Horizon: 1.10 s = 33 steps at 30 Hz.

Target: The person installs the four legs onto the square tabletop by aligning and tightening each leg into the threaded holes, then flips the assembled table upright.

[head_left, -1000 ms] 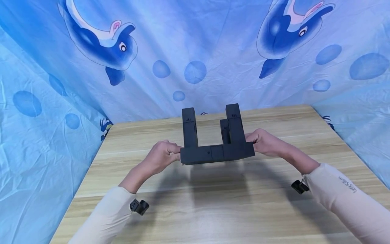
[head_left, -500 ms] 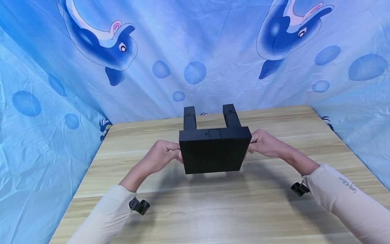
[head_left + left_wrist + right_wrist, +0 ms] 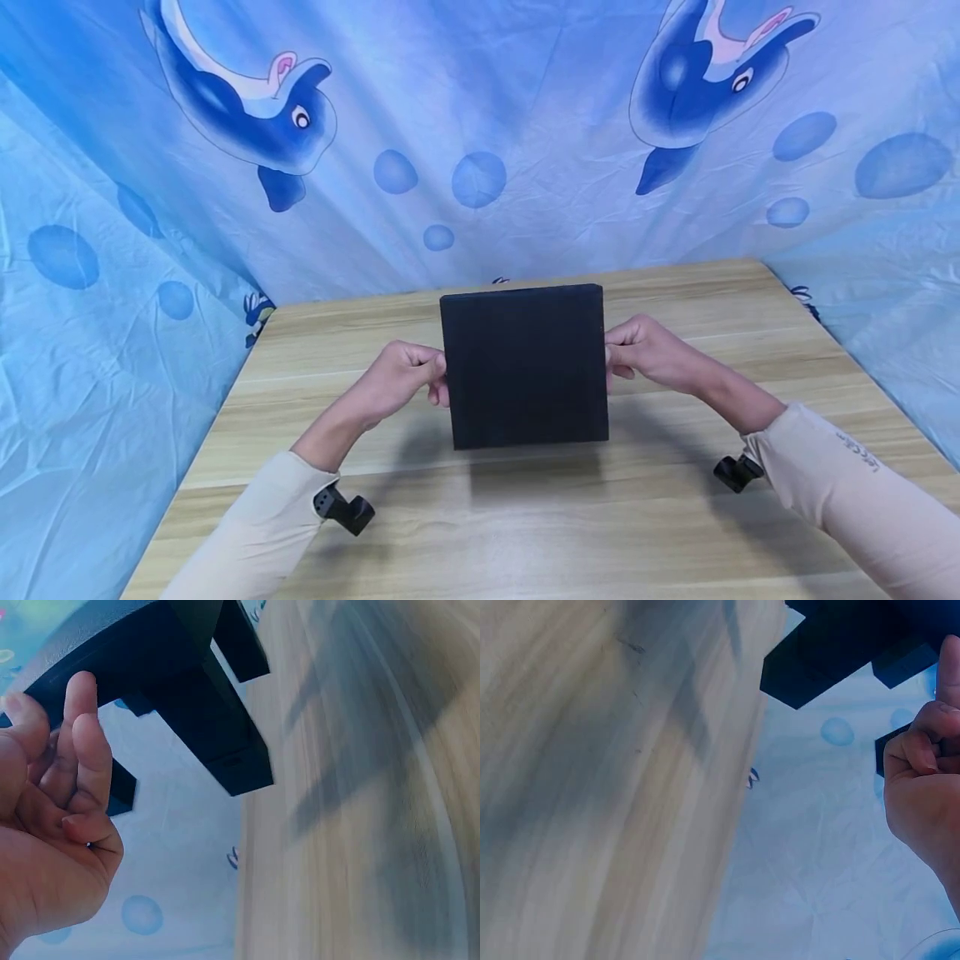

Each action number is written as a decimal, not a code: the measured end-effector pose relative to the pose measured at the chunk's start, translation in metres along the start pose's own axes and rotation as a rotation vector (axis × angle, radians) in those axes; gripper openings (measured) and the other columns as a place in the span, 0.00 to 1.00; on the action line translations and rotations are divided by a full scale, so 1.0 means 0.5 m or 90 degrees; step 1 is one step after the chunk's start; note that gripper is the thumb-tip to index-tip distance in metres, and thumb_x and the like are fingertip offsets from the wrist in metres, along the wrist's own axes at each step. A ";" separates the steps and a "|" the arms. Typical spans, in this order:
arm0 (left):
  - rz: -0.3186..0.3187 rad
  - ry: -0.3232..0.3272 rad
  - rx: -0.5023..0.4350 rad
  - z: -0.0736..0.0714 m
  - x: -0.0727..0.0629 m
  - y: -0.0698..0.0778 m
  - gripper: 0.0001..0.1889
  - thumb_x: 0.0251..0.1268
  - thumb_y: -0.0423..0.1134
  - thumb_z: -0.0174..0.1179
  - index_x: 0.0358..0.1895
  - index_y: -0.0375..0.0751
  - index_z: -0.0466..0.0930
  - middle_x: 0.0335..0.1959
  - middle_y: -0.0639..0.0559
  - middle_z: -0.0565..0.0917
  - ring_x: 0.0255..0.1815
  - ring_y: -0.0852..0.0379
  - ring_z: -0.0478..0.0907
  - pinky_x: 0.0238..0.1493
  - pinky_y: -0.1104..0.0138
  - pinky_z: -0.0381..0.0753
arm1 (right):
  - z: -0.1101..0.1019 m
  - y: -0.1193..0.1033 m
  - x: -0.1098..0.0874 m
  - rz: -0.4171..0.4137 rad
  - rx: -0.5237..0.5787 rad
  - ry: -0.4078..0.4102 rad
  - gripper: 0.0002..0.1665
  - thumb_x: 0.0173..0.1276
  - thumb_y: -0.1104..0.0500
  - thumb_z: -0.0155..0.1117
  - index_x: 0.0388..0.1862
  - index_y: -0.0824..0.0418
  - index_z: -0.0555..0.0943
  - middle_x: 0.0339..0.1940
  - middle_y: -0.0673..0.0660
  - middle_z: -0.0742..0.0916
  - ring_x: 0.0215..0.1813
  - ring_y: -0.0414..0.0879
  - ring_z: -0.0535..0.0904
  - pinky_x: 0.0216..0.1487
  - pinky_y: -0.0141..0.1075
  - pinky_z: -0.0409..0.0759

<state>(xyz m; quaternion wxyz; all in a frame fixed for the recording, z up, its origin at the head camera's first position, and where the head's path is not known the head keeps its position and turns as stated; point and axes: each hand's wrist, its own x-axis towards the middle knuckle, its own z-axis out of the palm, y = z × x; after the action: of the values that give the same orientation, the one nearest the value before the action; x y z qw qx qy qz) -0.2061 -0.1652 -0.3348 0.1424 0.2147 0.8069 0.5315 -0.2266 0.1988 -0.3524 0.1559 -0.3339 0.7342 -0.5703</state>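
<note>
A small black stool-like piece (image 3: 528, 367), with a flat square top and thick block legs, is held up over the table. Its top faces the head camera, hiding the legs there. My left hand (image 3: 393, 379) pinches its left edge, the thumb on the near side. On the opposite edge, my right hand (image 3: 652, 354) grips it between thumb and fingers. The left wrist view shows a squared leg (image 3: 240, 761) pointing away from the top, and another leg (image 3: 799, 679) appears in the right wrist view.
A light wood-grain table (image 3: 517, 533) lies below, with the piece's shadow on it. Blue curtains (image 3: 555, 208) printed with dolphins and bubbles stand behind and on both sides. Small black cameras (image 3: 345, 510) hang at the wrists, beside the cream sleeves (image 3: 247, 525).
The black piece has been tipped by both hands, so its legs swung away out of the head view and its flat top turned to face the camera. Both hands keep hold of its sides.
</note>
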 end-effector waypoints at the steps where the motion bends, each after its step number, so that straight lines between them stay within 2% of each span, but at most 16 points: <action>1: -0.008 0.000 -0.012 0.002 0.001 -0.001 0.22 0.74 0.39 0.51 0.23 0.29 0.81 0.17 0.47 0.82 0.22 0.53 0.77 0.46 0.62 0.74 | 0.000 0.003 -0.001 0.005 0.016 -0.002 0.20 0.73 0.58 0.55 0.21 0.63 0.83 0.14 0.52 0.81 0.17 0.50 0.64 0.32 0.37 0.70; 4: -0.035 -0.008 -0.044 0.009 0.002 -0.004 0.24 0.77 0.41 0.47 0.22 0.30 0.79 0.16 0.50 0.81 0.21 0.54 0.75 0.46 0.62 0.73 | -0.001 0.013 -0.003 0.022 0.076 -0.012 0.21 0.74 0.55 0.54 0.22 0.60 0.84 0.14 0.49 0.81 0.17 0.52 0.61 0.31 0.36 0.69; 8: -0.076 -0.023 -0.080 0.018 0.005 -0.009 0.26 0.78 0.46 0.44 0.21 0.37 0.78 0.16 0.54 0.80 0.20 0.55 0.72 0.44 0.63 0.73 | 0.001 0.024 -0.007 0.050 0.163 -0.034 0.24 0.76 0.52 0.49 0.22 0.58 0.82 0.16 0.47 0.82 0.18 0.52 0.56 0.26 0.34 0.65; 11: -0.116 -0.022 -0.111 0.024 0.007 -0.009 0.24 0.78 0.48 0.42 0.23 0.40 0.77 0.16 0.55 0.80 0.19 0.57 0.71 0.43 0.64 0.72 | 0.004 0.027 -0.007 0.098 0.218 -0.039 0.23 0.78 0.54 0.47 0.25 0.57 0.83 0.17 0.47 0.81 0.18 0.48 0.57 0.28 0.33 0.66; 15: -0.163 -0.017 -0.146 0.030 0.008 -0.009 0.23 0.79 0.48 0.40 0.26 0.41 0.75 0.15 0.55 0.78 0.18 0.60 0.70 0.40 0.66 0.72 | 0.012 0.035 -0.008 0.168 0.274 -0.024 0.22 0.78 0.56 0.47 0.25 0.56 0.81 0.16 0.47 0.76 0.19 0.40 0.63 0.34 0.32 0.71; 18: -0.184 -0.017 -0.157 0.032 0.008 -0.016 0.24 0.80 0.47 0.38 0.25 0.41 0.75 0.15 0.55 0.77 0.17 0.62 0.70 0.37 0.67 0.72 | 0.021 0.047 -0.008 0.205 0.299 -0.009 0.23 0.78 0.56 0.46 0.21 0.56 0.77 0.16 0.47 0.73 0.19 0.38 0.65 0.33 0.32 0.68; 23: -0.227 -0.022 -0.154 0.036 0.010 -0.031 0.24 0.80 0.46 0.37 0.24 0.42 0.74 0.15 0.56 0.76 0.17 0.63 0.70 0.38 0.67 0.73 | 0.034 0.065 -0.010 0.248 0.314 0.006 0.22 0.78 0.52 0.48 0.23 0.55 0.78 0.15 0.47 0.72 0.18 0.37 0.64 0.31 0.31 0.64; 27: -0.248 -0.030 -0.152 0.040 0.011 -0.043 0.24 0.79 0.49 0.39 0.25 0.42 0.73 0.15 0.57 0.76 0.18 0.63 0.71 0.38 0.67 0.73 | 0.039 0.075 -0.013 0.257 0.309 0.002 0.23 0.77 0.50 0.48 0.22 0.56 0.76 0.15 0.46 0.73 0.18 0.37 0.65 0.32 0.31 0.66; 33: -0.253 -0.031 -0.150 0.043 0.009 -0.051 0.24 0.78 0.50 0.40 0.25 0.41 0.74 0.16 0.56 0.77 0.18 0.63 0.71 0.36 0.67 0.72 | 0.043 0.089 -0.017 0.255 0.312 0.000 0.23 0.77 0.51 0.48 0.22 0.57 0.77 0.15 0.46 0.78 0.17 0.35 0.67 0.30 0.29 0.68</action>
<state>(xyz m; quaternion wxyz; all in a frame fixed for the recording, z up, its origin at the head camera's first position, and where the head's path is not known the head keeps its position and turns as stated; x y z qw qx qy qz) -0.2053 -0.1545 -0.3665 0.2876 0.0465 0.7622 0.5780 -0.2212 0.1943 -0.4020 0.3407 -0.1351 0.6259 -0.6884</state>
